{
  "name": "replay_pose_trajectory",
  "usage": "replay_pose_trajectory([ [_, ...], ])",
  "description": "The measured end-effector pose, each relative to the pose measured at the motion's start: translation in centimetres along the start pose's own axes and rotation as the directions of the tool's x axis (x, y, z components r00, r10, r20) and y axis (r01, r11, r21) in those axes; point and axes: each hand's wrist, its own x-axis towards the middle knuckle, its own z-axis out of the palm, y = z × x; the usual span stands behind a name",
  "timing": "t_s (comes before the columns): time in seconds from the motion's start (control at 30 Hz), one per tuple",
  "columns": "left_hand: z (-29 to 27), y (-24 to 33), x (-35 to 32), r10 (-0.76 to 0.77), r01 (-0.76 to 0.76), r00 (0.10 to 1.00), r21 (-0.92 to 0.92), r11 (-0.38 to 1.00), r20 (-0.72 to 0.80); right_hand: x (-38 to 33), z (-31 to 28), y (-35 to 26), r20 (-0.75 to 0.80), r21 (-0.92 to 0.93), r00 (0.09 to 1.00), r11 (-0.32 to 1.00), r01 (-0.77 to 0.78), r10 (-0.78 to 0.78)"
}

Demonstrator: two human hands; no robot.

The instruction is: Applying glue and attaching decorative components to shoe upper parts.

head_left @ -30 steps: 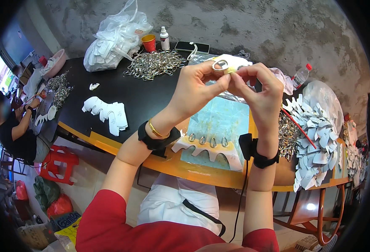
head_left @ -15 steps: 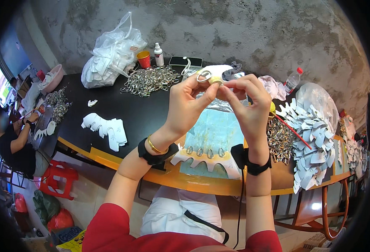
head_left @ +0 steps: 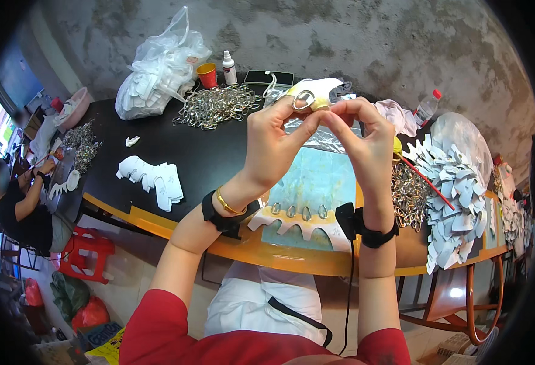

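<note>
Both my hands are raised over the table, pinching a small white cut-out piece [head_left: 323, 86] with a yellowish edge. An oval metal ring [head_left: 304, 92] sits at the piece's left side, by my left fingertips. My left hand [head_left: 273, 143] is closed on the piece with thumb and fingers. My right hand [head_left: 368, 137] pinches the same edge, its fingertips meeting the left thumb; the exact spot between them is hidden. Below, a white scalloped strip [head_left: 298, 230] lies at the table's front edge, several oval rings [head_left: 306, 213] along its yellowish upper side.
A pale blue sheet [head_left: 319, 176] lies under my hands. Left are stacked white cut-outs [head_left: 152, 177], a ring pile [head_left: 216, 108], a plastic bag [head_left: 158, 73] and a red cup [head_left: 207, 78]. Right are more rings [head_left: 408, 198] and heaped white pieces [head_left: 456, 207]. A co-worker [head_left: 33, 198] sits far left.
The held piece has turned, showing more of its yellowish edge. My right fingers have closed in toward the left thumb. The whole view has shifted slightly.
</note>
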Motion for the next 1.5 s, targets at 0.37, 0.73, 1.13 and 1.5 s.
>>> replay_pose_trajectory([
  [0.37,0.0,1.4,0.2,-0.199,0.201,0.979,-0.269,0.942,0.032,0.3,-0.2,-0.2,0.036,-0.067,0.983,0.981,0.182,-0.18],
  [0.73,0.6,0.7,-0.3,-0.175,0.168,0.984,-0.158,0.973,-0.036,-0.2,0.4,-0.3,-0.045,-0.188,0.995,0.979,0.08,-0.09],
  [1.13,0.3,0.2,0.0,-0.17,0.166,0.985,-0.104,0.981,-0.032,-0.8,0.9,0.0,-0.088,-0.277,0.989,0.957,0.088,-0.116],
  [1.5,-0.8,0.9,0.7,-0.35,0.413,0.906,-0.32,0.853,0.238,0.3,-1.0,1.5,0.223,0.523,0.944,0.787,-0.327,0.244],
])
